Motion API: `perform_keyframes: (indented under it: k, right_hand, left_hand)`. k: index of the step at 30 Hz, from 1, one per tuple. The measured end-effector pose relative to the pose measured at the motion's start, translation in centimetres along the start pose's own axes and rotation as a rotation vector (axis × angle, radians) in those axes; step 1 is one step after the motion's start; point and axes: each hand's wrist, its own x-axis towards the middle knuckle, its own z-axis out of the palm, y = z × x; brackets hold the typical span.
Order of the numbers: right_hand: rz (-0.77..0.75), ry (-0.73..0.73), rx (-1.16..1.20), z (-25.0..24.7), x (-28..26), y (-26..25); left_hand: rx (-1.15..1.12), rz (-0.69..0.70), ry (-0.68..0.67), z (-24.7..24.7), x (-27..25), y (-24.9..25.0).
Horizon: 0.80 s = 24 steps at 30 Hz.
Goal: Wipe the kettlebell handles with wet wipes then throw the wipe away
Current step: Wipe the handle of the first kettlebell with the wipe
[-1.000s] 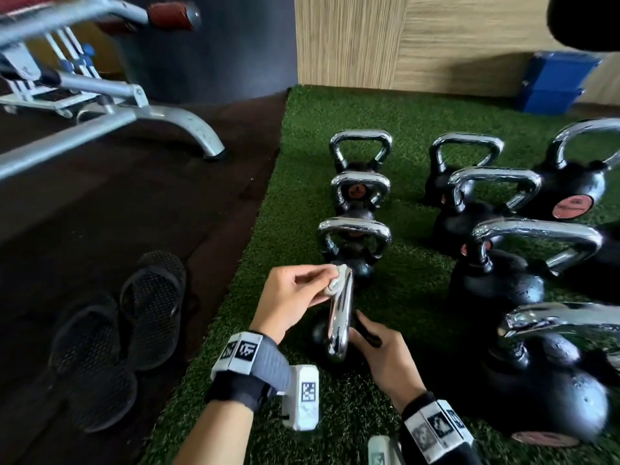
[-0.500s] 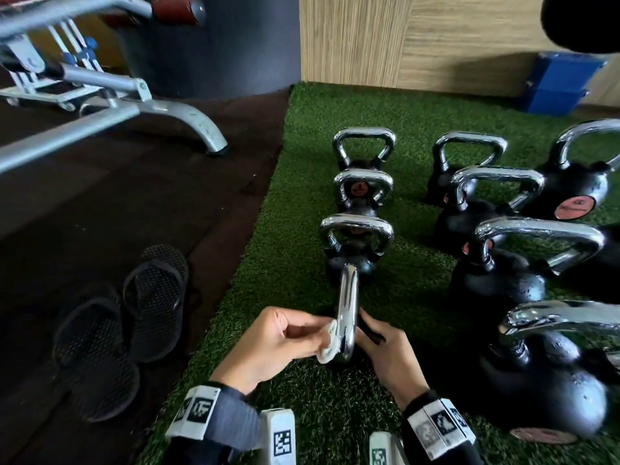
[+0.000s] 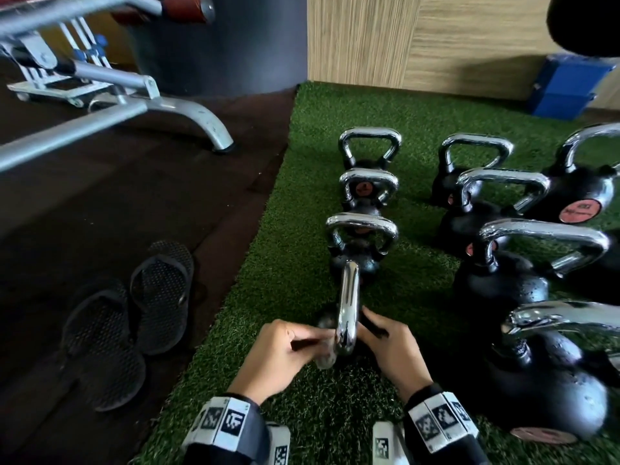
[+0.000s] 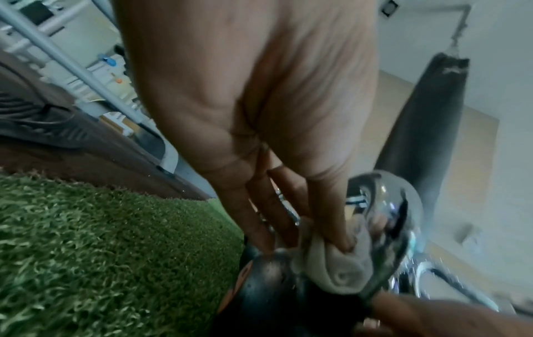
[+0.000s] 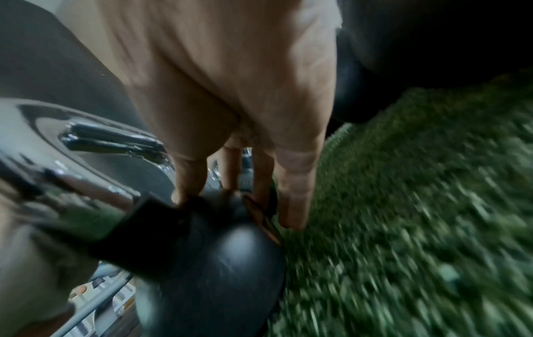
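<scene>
At the bottom centre of the head view, your left hand [image 3: 280, 355] pinches a rolled wipe [image 4: 334, 269] against the near, lower end of a chrome handle [image 3: 349, 310]. Your right hand [image 3: 392, 350] rests on the black kettlebell [image 5: 219, 262] below that handle, fingers lying fairly straight over it, steadying it. The bell seems turned so its handle runs away from you, edge-on.

You appear to be mid-wipe on this first handle, at its base. The next move likely calls for sliding the wipe back up and over the curve, keeping the bell braced.

Above it, mid-frame, 3 more kettlebells stand in a line, the nearest just beyond the handle's far end, so forward room is tight. On the right, about 5 larger bells crowd close, the nearest at lower right.

All sit on green turf [image 3: 302, 229]; its edge runs diagonally just left of your left hand. Beyond the edge lies dark floor with a pair of sandals [image 3: 134, 317] at lower left and a bench frame [image 3: 117, 95] at upper left. No bin for the wipe is plainly visible.
</scene>
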Motion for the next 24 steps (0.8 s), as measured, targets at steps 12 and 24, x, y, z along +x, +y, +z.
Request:
perform_keyframes:
  k: [12, 24]
  right_hand:
    - [-0.57, 0.023, 0.006, -2.6, -5.4, -9.7]
    - [-0.499, 0.153, 0.204, -2.7, -4.1, -8.3]
  left_hand:
    - [-0.597, -0.011, 0.151, -1.1, 1.3, 4.1]
    - [-0.188, 0.217, 0.209, 0.3, 1.3, 5.7]
